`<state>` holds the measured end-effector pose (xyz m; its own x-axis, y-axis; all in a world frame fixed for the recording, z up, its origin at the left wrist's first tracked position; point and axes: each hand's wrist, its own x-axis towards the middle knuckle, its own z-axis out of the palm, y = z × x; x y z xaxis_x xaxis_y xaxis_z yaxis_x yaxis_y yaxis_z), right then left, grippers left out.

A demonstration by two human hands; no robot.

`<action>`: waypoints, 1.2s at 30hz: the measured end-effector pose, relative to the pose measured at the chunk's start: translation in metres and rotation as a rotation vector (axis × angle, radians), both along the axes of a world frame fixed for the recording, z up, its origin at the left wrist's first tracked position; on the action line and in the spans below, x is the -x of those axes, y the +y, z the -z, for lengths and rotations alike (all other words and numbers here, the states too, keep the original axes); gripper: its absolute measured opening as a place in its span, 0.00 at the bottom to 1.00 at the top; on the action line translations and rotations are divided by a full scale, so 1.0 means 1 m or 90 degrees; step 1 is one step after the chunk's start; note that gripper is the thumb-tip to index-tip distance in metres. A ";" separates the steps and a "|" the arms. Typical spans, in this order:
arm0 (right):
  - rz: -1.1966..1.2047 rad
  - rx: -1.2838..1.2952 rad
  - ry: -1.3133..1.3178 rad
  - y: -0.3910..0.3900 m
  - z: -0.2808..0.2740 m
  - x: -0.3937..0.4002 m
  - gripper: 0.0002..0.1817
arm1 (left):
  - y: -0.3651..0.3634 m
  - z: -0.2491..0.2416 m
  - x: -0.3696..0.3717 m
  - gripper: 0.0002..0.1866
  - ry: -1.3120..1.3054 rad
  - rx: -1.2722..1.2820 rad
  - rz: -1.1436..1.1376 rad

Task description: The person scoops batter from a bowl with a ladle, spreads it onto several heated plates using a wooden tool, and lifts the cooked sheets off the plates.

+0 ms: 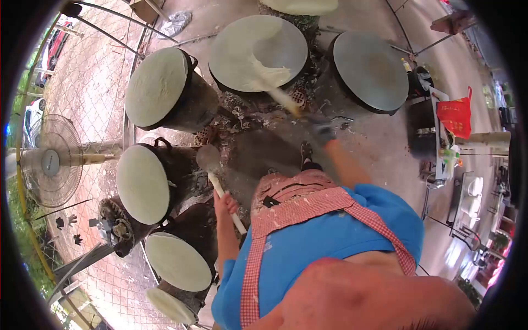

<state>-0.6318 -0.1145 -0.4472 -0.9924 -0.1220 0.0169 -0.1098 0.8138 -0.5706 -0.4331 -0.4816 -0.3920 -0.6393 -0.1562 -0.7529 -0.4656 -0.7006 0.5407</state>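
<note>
Pale batter coats a round grey griddle [281, 50] amid a ring of drum-like stoves on a stained brown floor [360, 137].
A wire-mesh fence [102, 82] and a round grey cage fan [51, 162] stand at the left; a red plastic bag [455, 114] shows at the right. The blurred right hand [323, 131] seems closed around the end of a long, pale, flat scraper [278, 96], which reaches forward and left over the near edge of the batter [234, 47]; blur hides the separate fingers. The left hand [225, 204] wraps the pale handle of a round-headed, grey-brown ladle [208, 158], its head just ahead of the hand, beside the left-hand stoves.
</note>
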 end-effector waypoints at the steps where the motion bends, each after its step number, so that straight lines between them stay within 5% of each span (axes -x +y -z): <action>1: 0.022 -0.013 0.021 -0.027 0.004 -0.005 0.16 | 0.004 -0.020 0.005 0.24 0.018 -0.026 -0.003; 6: -0.027 -0.160 -0.060 0.017 -0.003 0.001 0.18 | -0.013 -0.016 -0.028 0.22 0.211 -0.217 0.038; 7: -0.015 -0.152 -0.053 0.016 -0.007 0.000 0.18 | -0.015 -0.018 -0.036 0.05 0.236 -0.285 0.053; 8: 0.070 -0.034 -0.046 0.013 -0.030 0.000 0.19 | -0.014 -0.019 -0.038 0.16 0.261 -0.360 0.064; 9: 0.151 0.077 -0.039 0.013 -0.045 0.000 0.20 | -0.007 -0.025 -0.035 0.16 0.265 -0.368 0.069; 11: 0.064 -0.065 0.062 -0.019 -0.003 0.031 0.21 | 0.007 -0.045 -0.042 0.15 0.224 -0.522 0.003; 14: 0.122 -0.215 -0.100 -0.076 -0.096 -0.002 0.20 | 0.017 -0.050 -0.044 0.14 0.265 -0.555 -0.001; 15: -0.076 -0.132 -0.113 -0.047 -0.048 0.015 0.18 | 0.022 -0.067 -0.046 0.13 0.261 -0.533 0.057; 17: -0.056 -0.117 0.065 0.001 -0.007 0.034 0.16 | 0.024 -0.064 -0.053 0.15 0.298 -0.482 0.092; 19: -0.039 -0.086 0.085 -0.013 -0.017 0.059 0.17 | 0.027 -0.068 -0.061 0.16 0.311 -0.437 0.123; 22: 0.017 -0.070 0.125 0.007 -0.039 0.091 0.18 | 0.044 -0.065 -0.059 0.17 0.252 -0.476 -0.034; 23: -0.105 -0.281 0.168 0.000 0.035 0.106 0.20 | 0.043 -0.047 -0.054 0.18 0.257 -0.545 0.000; 24: -0.100 -0.282 0.170 0.000 0.013 0.090 0.20 | 0.040 -0.039 -0.044 0.18 0.268 -0.608 0.038; 26: -0.124 -0.078 -0.123 -0.014 -0.061 0.032 0.21 | 0.048 -0.043 -0.032 0.18 0.244 -0.594 0.034; 27: -0.097 0.173 -0.079 0.016 0.031 0.063 0.20 | 0.047 -0.049 -0.030 0.19 0.216 -0.576 0.025; 28: -0.103 0.417 -0.030 0.028 0.041 0.077 0.21 | 0.045 -0.052 -0.020 0.19 0.222 -0.569 0.032; 29: 0.009 0.224 -0.018 0.053 0.048 0.094 0.20 | 0.048 -0.053 -0.011 0.19 0.258 -0.573 0.051; 30: 0.110 0.033 -0.037 0.060 -0.026 0.094 0.22 | 0.050 -0.057 -0.012 0.19 0.277 -0.575 0.064; 33: 0.117 0.059 -0.010 0.039 -0.044 0.120 0.22 | 0.050 -0.045 0.007 0.19 0.163 -0.650 0.035; 36: -0.100 -0.115 0.036 0.018 -0.005 0.092 0.22 | 0.056 -0.049 0.019 0.19 0.052 -0.689 -0.059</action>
<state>-0.7235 -0.0964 -0.4423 -0.9591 -0.2808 0.0359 -0.2707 0.8725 -0.4068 -0.4525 -0.4254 -0.3434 -0.7138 0.5135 -0.4762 -0.3771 -0.8548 -0.3565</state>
